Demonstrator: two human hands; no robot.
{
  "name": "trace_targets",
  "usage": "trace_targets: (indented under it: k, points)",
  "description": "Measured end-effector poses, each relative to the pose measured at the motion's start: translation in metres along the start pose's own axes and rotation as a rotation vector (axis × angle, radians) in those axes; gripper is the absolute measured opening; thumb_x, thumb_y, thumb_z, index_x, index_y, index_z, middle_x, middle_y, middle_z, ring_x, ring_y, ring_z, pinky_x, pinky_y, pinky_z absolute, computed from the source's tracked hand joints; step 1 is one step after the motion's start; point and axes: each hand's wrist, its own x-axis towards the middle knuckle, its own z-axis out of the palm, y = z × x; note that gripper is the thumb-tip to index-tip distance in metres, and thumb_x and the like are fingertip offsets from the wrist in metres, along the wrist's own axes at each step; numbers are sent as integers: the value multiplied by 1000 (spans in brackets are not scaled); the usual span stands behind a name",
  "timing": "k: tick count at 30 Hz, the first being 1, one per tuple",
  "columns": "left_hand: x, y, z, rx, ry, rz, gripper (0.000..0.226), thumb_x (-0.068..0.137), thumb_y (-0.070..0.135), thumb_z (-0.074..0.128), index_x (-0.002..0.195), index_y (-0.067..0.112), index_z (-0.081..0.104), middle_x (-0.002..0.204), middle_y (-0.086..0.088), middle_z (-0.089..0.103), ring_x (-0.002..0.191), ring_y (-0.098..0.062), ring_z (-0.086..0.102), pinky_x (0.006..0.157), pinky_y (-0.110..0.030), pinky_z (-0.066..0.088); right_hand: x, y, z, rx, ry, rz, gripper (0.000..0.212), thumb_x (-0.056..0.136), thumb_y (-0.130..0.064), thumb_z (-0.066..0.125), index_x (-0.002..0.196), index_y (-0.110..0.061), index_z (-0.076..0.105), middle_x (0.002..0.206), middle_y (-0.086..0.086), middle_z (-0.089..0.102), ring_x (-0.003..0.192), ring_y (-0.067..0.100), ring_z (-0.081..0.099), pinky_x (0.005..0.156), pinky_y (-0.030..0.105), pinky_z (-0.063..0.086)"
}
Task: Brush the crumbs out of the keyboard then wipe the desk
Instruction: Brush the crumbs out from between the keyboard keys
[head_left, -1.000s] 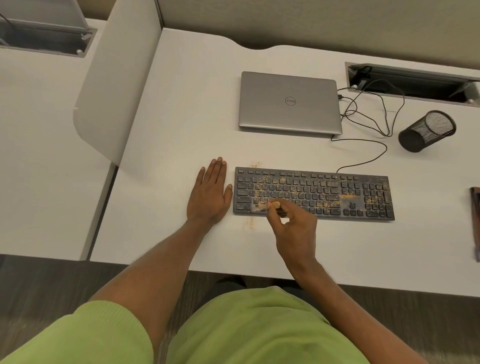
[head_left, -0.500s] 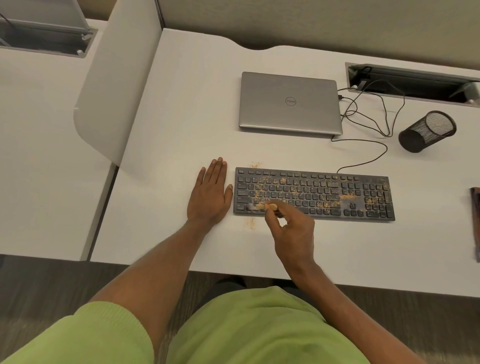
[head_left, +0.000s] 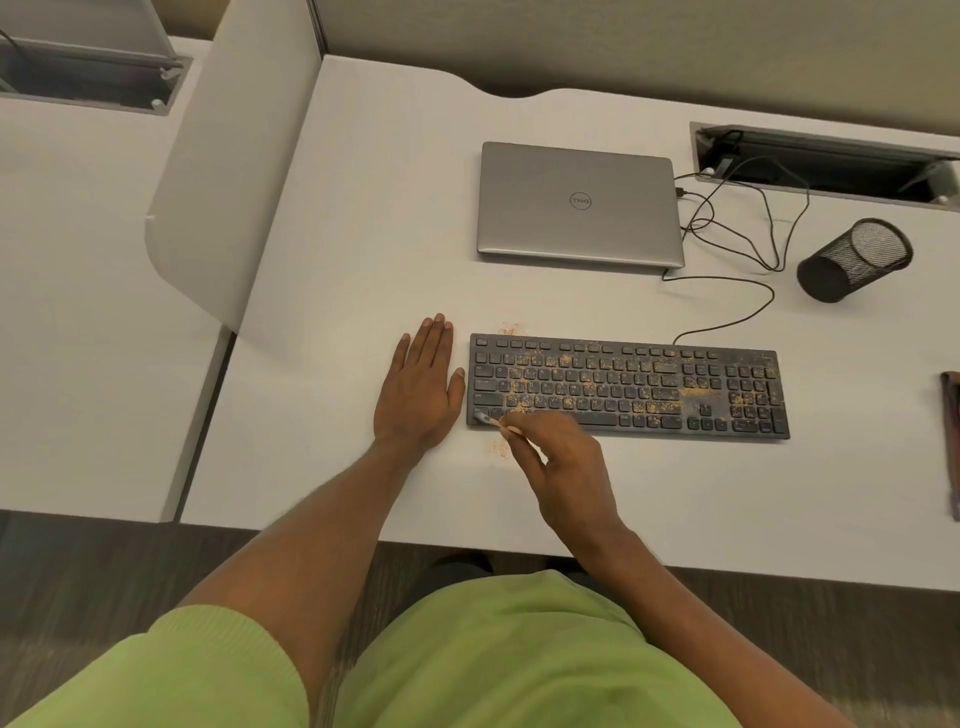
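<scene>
Keyboard (head_left: 628, 387) sits just right of L hand (head_left: 418, 395), flat on desk (head_left: 363, 208), fingers straight. R hand (head_left: 566, 467) pinches brush (head_left: 491, 420) at its near-left corner

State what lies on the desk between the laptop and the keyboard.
Head view: mostly bare desk, with a crumb patch by the keyboard's far left edge and a black cable looping near the laptop's right corner.

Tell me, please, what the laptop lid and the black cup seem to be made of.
Laptop lid: silver with soft, even sheen, so probably metal, possibly painted plastic. Cup: fine mesh, matte black, light showing through its wall; likely metal wire.
</scene>
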Motion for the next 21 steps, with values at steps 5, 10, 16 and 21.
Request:
trace_targets:
  k: [5, 10, 16, 21]
  points:
    - [0, 0, 1, -3, 2, 1, 69, 111, 41, 27, 171, 12, 14, 179, -4, 12, 166, -16, 6, 135, -41, 7, -5, 14, -7, -100, 4, 7, 21, 100, -13, 67, 119, -13, 74, 103, 3, 74, 93, 23, 65, 77, 38, 56]
    - [0, 0, 1, 1, -3, -5, 69, 112, 41, 30, 172, 12, 12, 179, -3, 11, 166, -15, 5, 135, -40, 6, -15, 15, -14, -126, 35, -15, 21, 101, -18, 63, 118, -11, 74, 101, 2, 72, 92, 19, 63, 76, 32, 53]
    - [1, 0, 0, 4, -10, -1, 69, 111, 43, 24, 172, 13, 12, 180, -3, 10, 166, -16, 5, 135, -39, 4, -14, 13, -6, -89, -62, -77, 29, 104, -28, 54, 116, -12, 75, 108, -1, 74, 99, 14, 62, 84, 25, 49]
    - [1, -1, 1, -5, -3, 1, 69, 111, 41, 27, 172, 12, 13, 179, -3, 12, 166, -16, 6, 135, -40, 5, -21, 23, -13, -141, 14, 6, 20, 101, -17, 64, 118, -11, 74, 107, 1, 73, 97, 18, 64, 80, 30, 53]
